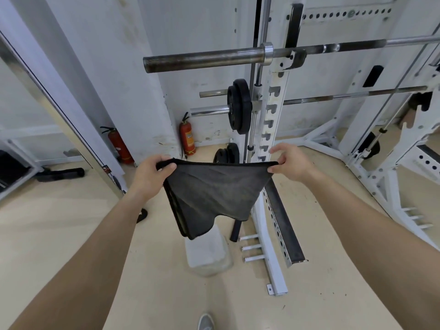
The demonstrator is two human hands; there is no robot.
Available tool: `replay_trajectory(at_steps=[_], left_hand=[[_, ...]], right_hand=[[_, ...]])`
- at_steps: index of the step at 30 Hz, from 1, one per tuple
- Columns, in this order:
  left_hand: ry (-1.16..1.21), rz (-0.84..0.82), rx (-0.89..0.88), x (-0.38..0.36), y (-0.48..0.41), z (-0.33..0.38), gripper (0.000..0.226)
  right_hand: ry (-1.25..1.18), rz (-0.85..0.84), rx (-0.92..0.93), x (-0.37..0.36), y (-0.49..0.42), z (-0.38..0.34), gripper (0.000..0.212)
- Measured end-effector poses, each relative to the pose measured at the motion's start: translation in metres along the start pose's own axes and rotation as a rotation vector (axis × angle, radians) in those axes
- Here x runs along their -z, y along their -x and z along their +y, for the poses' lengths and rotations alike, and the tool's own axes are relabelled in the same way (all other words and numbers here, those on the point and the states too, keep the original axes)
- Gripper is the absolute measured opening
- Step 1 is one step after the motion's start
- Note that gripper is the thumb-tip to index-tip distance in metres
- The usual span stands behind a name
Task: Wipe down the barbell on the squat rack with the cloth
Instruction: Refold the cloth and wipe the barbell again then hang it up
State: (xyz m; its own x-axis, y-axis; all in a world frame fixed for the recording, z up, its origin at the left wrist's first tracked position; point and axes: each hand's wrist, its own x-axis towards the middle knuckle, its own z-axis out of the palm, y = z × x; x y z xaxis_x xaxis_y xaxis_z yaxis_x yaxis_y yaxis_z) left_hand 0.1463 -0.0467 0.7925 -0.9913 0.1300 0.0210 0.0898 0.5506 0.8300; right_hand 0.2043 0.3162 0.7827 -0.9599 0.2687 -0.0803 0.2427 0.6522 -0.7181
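A dark grey cloth (214, 194) hangs stretched between my hands in the middle of the view. My left hand (152, 172) grips its left top corner and my right hand (290, 163) pinches its right top corner. Above them the barbell (204, 58) lies across the white squat rack (276, 96), its dull sleeve end pointing left and its thinner shaft running off to the right. The cloth is well below the bar and does not touch it.
A second bar with black weight plates (238, 106) sits lower on the rack. More plates (227, 153) lean at the rack's foot. Two red fire extinguishers (188, 136) stand by the wall. A pale block (207, 253) lies on the floor under the cloth.
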Motion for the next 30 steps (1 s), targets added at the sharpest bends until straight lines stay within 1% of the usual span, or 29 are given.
replay_trajectory(at_steps=[1, 2, 3, 4, 5, 6, 7, 8, 9, 10, 12, 13, 14, 17, 19, 22, 24, 26, 28, 29, 30], left_hand=[[-0.005, 0.0, 0.014, -0.001, -0.002, -0.003, 0.009], [-0.012, 0.009, 0.018, -0.002, -0.004, -0.004, 0.009], [-0.004, 0.032, 0.031, -0.003, -0.005, -0.004, 0.01], [0.033, 0.062, 0.05, -0.005, -0.007, -0.004, 0.011], [0.112, 0.088, 0.096, -0.007, -0.007, -0.003, 0.012], [0.213, 0.1, 0.161, -0.011, -0.009, -0.002, 0.013], [0.301, 0.113, 0.23, -0.015, -0.011, -0.001, 0.014], [0.378, 0.131, 0.291, -0.021, -0.014, -0.001, 0.015], [0.45, 0.15, 0.348, -0.027, -0.017, 0.001, 0.015], [0.529, 0.17, 0.4, -0.035, -0.018, 0.004, 0.014], [0.673, 0.18, 0.476, -0.05, -0.017, 0.015, 0.013], [0.715, 0.16, 0.493, -0.059, -0.015, 0.021, 0.014], [0.742, 0.124, 0.5, -0.068, -0.012, 0.027, 0.015], [0.747, 0.012, 0.478, -0.097, 0.003, 0.048, 0.015], [0.738, -0.02, 0.437, -0.113, 0.014, 0.059, 0.016], [0.698, -0.021, 0.342, -0.125, 0.026, 0.072, 0.012], [0.677, -0.058, 0.29, -0.121, 0.031, 0.077, 0.013], [0.67, -0.166, 0.275, -0.113, 0.031, 0.078, 0.028], [0.661, -0.343, 0.251, -0.102, 0.029, 0.073, 0.046], [0.636, -0.425, 0.239, -0.097, 0.029, 0.069, 0.051], [0.593, -0.474, 0.235, -0.092, 0.028, 0.066, 0.053]], right_hand=[[0.062, -0.076, -0.002, 0.004, -0.004, -0.002, 0.022], [0.067, -0.131, -0.017, 0.007, -0.01, 0.0, 0.016], [0.017, -0.169, -0.04, 0.008, -0.014, 0.001, 0.02], [-0.109, -0.195, -0.07, 0.006, -0.017, 0.004, 0.028], [-0.287, -0.195, -0.128, 0.004, -0.02, 0.006, 0.038], [-0.472, -0.176, -0.191, 0.001, -0.022, 0.008, 0.047], [-0.638, -0.152, -0.231, -0.005, -0.021, 0.005, 0.047], [-0.75, -0.12, -0.256, -0.013, -0.02, 0.002, 0.036], [-0.782, -0.073, -0.272, -0.022, -0.019, -0.003, 0.018], [-0.775, 0.009, -0.307, -0.031, -0.017, -0.007, 0.008], [-0.808, 0.18, -0.396, -0.048, -0.009, -0.015, 0.015], [-0.853, 0.224, -0.411, -0.056, -0.004, -0.02, 0.018], [-0.892, 0.216, -0.409, -0.062, 0.002, -0.026, 0.018], [-0.955, 0.078, -0.318, -0.079, 0.022, -0.045, 0.008], [-0.898, 0.074, -0.196, -0.088, 0.032, -0.055, 0.011], [-0.84, 0.1, -0.046, -0.095, 0.041, -0.058, 0.012], [-0.84, 0.06, 0.036, -0.096, 0.043, -0.053, 0.016], [-0.783, -0.014, 0.126, -0.093, 0.044, -0.046, 0.025], [-0.718, -0.066, 0.18, -0.088, 0.041, -0.039, 0.037], [-0.707, -0.06, 0.181, -0.086, 0.038, -0.035, 0.038], [-0.71, -0.039, 0.176, -0.086, 0.034, -0.033, 0.036]])
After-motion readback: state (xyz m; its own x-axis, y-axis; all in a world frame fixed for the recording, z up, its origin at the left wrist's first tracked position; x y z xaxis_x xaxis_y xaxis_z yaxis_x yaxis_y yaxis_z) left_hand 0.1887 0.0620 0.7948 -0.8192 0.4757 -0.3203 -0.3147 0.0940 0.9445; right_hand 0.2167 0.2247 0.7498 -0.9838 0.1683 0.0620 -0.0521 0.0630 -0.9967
